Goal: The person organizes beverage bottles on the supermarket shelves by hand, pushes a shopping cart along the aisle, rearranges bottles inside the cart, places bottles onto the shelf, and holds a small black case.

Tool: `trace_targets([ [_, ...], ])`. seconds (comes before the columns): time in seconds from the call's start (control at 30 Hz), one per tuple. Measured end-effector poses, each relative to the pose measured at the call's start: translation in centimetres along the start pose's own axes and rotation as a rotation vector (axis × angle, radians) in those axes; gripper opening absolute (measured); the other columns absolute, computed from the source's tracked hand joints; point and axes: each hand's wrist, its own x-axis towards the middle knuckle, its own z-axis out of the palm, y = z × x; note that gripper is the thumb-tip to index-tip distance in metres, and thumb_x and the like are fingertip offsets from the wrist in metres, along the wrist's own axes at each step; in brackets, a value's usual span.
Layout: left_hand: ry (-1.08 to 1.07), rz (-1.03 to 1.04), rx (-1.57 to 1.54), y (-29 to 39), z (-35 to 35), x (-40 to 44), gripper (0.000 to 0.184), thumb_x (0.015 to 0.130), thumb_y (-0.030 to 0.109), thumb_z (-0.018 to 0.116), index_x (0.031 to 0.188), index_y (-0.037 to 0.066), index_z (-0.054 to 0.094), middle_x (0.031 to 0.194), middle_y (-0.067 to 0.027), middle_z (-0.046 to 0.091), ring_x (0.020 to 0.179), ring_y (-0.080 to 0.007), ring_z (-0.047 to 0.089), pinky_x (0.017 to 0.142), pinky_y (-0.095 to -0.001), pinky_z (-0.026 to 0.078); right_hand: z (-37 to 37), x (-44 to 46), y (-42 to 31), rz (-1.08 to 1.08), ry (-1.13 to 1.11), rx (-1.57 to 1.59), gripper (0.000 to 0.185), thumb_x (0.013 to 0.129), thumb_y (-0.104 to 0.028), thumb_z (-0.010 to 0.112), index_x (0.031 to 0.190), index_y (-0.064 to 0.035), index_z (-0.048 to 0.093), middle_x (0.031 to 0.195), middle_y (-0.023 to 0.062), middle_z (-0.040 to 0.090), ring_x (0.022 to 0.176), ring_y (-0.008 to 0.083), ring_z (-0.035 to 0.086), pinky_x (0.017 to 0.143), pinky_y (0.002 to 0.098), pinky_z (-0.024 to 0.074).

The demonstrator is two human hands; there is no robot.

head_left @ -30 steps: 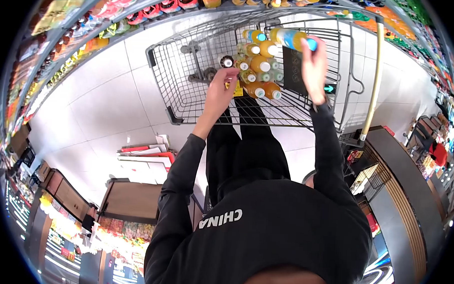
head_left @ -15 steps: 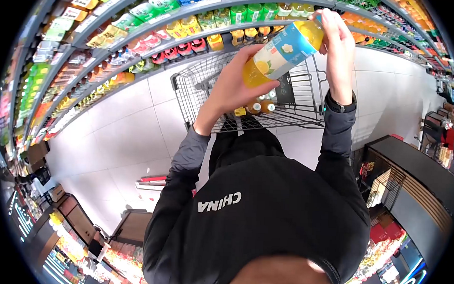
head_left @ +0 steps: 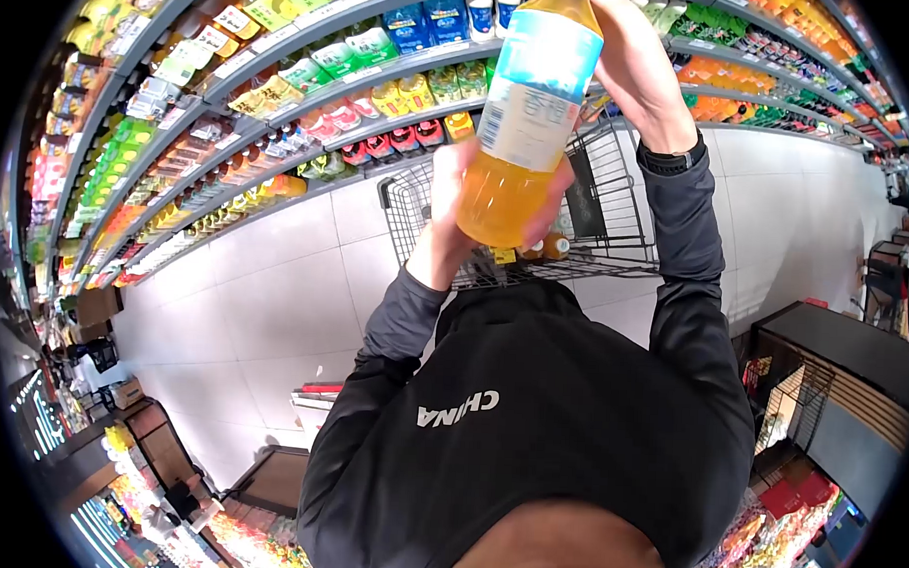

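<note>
Held up close to the camera is a large bottle of yellow-orange drink (head_left: 512,201) with a blue and white label. Its lower end is in my left hand (head_left: 450,189), partly hidden behind it, with fingertips showing along the far side. My right hand (head_left: 634,75) is at the neck end, near the top of the view; the cap and most of those fingers are hidden or cut off. Below the bottle stands a wire shopping cart (head_left: 622,215), and a couple of bottles with pale caps (head_left: 556,247) lie in it.
Curved shelves (head_left: 352,75) packed with drinks run across the front and down the left. Pale floor tiles (head_left: 264,277) lie to the left. A dark counter (head_left: 843,343) stands at the right, with display stands (head_left: 268,478) of packaged goods behind me.
The bottle has come closer to the camera and turned more upright, showing another side of its label. Both hands moved with it, and the view shifted slightly left.
</note>
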Motion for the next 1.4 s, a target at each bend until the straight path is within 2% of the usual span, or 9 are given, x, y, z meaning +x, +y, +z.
trace_targets([
  [0.2,-0.19,-0.065,-0.469,0.6,1.5,1.0,0.093,0.092,0.063,0.052,0.151,-0.006,0.033,0.095,-0.0156,0.055,0.06,-0.0238,0.056,0.048,-0.0376,0.048,2.0,0.1,-2.0,-0.01,-0.056,-0.087,0.032,0.106,-0.03,0.058,0.119,-0.0025,0.068,0.113,0.006,0.072,0.105,0.0161,0.068,0.095,0.0309,0.0526],
  [0.27,-0.147,-0.022,-0.309,0.9,1.8,1.0,0.092,0.094,0.064,0.05,0.152,-0.006,0.033,0.1,-0.017,0.058,0.063,-0.0243,0.059,0.05,-0.0376,0.049,1.7,0.8,-1.7,-0.047,-0.056,-0.153,0.036,0.106,-0.032,0.058,0.12,-0.0013,0.07,0.111,0.0041,0.072,0.098,0.0128,0.067,0.087,0.0278,0.0538],
  [0.3,-0.13,0.003,-0.227,1.0,1.7,1.0,0.092,0.094,0.064,0.049,0.152,-0.006,0.034,0.102,-0.0177,0.059,0.065,-0.0245,0.06,0.051,-0.0376,0.05,2.8,0.6,-1.2,-0.105,0.101,-0.222,0.034,0.104,-0.038,0.062,0.113,-0.0061,0.071,0.094,-0.0046,0.067,0.076,-0.0006,0.056,0.061,0.0175,0.0415],
  [0.5,0.196,0.008,0.565,3.4,3.4,0.8,0.067,0.099,0.046,0.06,0.145,-0.002,0.047,0.128,-0.0207,0.065,0.099,-0.0259,0.07,0.083,-0.0381,0.06,1.9,0.6,-2.2,-0.111,0.15,-0.257,0.034,0.104,-0.032,0.063,0.122,-0.0035,0.07,0.11,0.0009,0.07,0.097,0.0071,0.064,0.082,0.0243,0.0514],
  [0.73,0.316,0.04,0.736,3.2,5.9,2.0,0.057,0.099,0.042,0.062,0.133,-0.004,0.056,0.107,-0.0137,0.07,0.092,-0.0197,0.07,0.083,-0.0328,0.057,1.9,0.4,-3.4,-0.045,0.108,-0.384,0.04,0.109,-0.039,0.051,0.12,-0.0038,0.067,0.112,0.0045,0.07,0.103,0.0122,0.066,0.09,0.0282,0.0523],
  [1.1,0.32,0.168,1.057,3.8,5.8,5.6,0.05,0.102,0.023,0.064,0.143,0.002,0.044,0.115,-0.0117,0.067,0.099,-0.0188,0.07,0.085,-0.0338,0.059,1.8,1.2,-8.0,-0.084,0.098,-0.661,0.042,0.102,-0.046,0.062,0.108,-0.0058,0.073,0.102,-0.002,0.071,0.09,0.0037,0.062,0.08,0.0244,0.0479],
  [1.27,0.299,0.223,1.425,6.6,5.2,9.1,0.065,0.098,0.033,0.07,0.146,0.002,0.038,0.124,-0.0114,0.062,0.115,-0.0187,0.062,0.102,-0.0353,0.049,0.5,3.7,-10.8,-0.172,0.109,-0.857,0.05,0.099,-0.053,0.064,0.11,-0.0055,0.076,0.097,-0.0021,0.072,0.089,0.0039,0.063,0.08,0.0247,0.0495],
  [1.3,0.309,0.27,1.544,7.3,5.8,9.9,0.067,0.097,0.036,0.071,0.145,0.002,0.039,0.126,-0.0111,0.06,0.117,-0.018,0.06,0.103,-0.0349,0.048,0.4,4.3,-11.8,-0.164,0.07,-0.89,0.047,0.1,-0.049,0.064,0.12,-0.008,0.075,0.089,-0.0086,0.064,0.071,-0.0005,0.043,0.062,0.0199,0.0322],
  [1.4,0.224,0.242,1.592,10.2,6.6,12.9,0.063,0.095,0.036,0.072,0.139,0.001,0.044,0.122,-0.0103,0.06,0.115,-0.0174,0.059,0.102,-0.0348,0.048,0.0,6.9,-13.8,-0.23,0.069,-0.991,0.049,0.098,-0.052,0.066,0.119,-0.0081,0.076,0.087,-0.0078,0.065,0.069,-0.0003,0.043,0.061,0.0202,0.0332],
])
